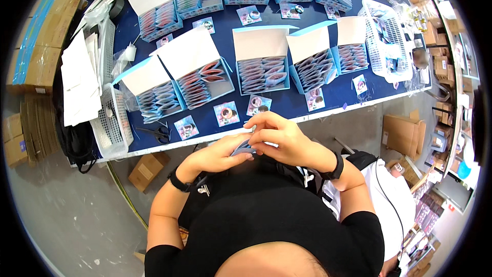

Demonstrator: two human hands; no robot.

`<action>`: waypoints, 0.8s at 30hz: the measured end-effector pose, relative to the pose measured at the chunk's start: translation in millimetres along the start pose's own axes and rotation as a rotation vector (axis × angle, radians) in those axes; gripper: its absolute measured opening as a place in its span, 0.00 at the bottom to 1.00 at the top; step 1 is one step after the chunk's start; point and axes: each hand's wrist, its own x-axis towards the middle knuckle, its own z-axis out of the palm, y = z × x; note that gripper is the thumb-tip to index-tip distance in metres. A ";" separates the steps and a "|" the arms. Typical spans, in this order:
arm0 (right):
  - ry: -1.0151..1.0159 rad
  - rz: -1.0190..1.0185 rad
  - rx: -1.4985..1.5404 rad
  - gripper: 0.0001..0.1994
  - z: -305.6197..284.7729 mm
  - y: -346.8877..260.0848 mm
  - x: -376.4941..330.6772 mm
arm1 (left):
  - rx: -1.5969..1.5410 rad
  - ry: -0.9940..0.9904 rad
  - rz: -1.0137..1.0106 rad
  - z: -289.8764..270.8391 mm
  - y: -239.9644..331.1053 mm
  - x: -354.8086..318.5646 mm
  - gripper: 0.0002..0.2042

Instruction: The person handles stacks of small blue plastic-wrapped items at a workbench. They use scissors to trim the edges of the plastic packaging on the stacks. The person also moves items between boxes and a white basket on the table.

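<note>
A thin blue-grey packet (243, 147) is pinched in the left grip (223, 152) nr. the desk (292, 104) edge; whether the right grip (283, 139) is closed can't be told. Pkt. is judged light, flexible, poss. slick, best held by 2 opp. edges.

Legible texts, numbers or signs: none. Marked items, print unreadable: white label (146, 173) on brown carton (155, 165), lower left of the frame; white label on stacked cartons (43, 66), upper left; purple label (22, 146) on box (13, 150), far left; printed cards (226, 114) on the desk (205, 129), centre.
</note>
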 end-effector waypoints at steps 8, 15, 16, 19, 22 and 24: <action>0.086 0.126 0.062 0.08 -0.8 6.5 46.0 | -0.237 0.098 -0.097 -35.3 8.1 -6.4 0.16; 0.096 0.200 0.028 0.09 -5.3 11.9 83.7 | -0.241 0.116 -0.084 -68.4 6.3 1.2 0.22; 0.098 0.215 0.031 0.08 -3.9 12.6 87.0 | -0.201 0.094 -0.049 -73.8 7.4 1.0 0.22; 0.095 0.215 0.033 0.08 -2.1 14.2 96.9 | -0.184 0.118 -0.080 -83.4 9.6 -2.3 0.23; 0.086 0.147 0.028 0.08 4.7 12.4 104.7 | -0.260 0.129 -0.127 -91.6 8.3 -10.2 0.24; 0.039 0.118 0.018 0.09 9.3 13.0 104.5 | -0.222 0.144 -0.091 -96.2 6.9 -11.3 0.24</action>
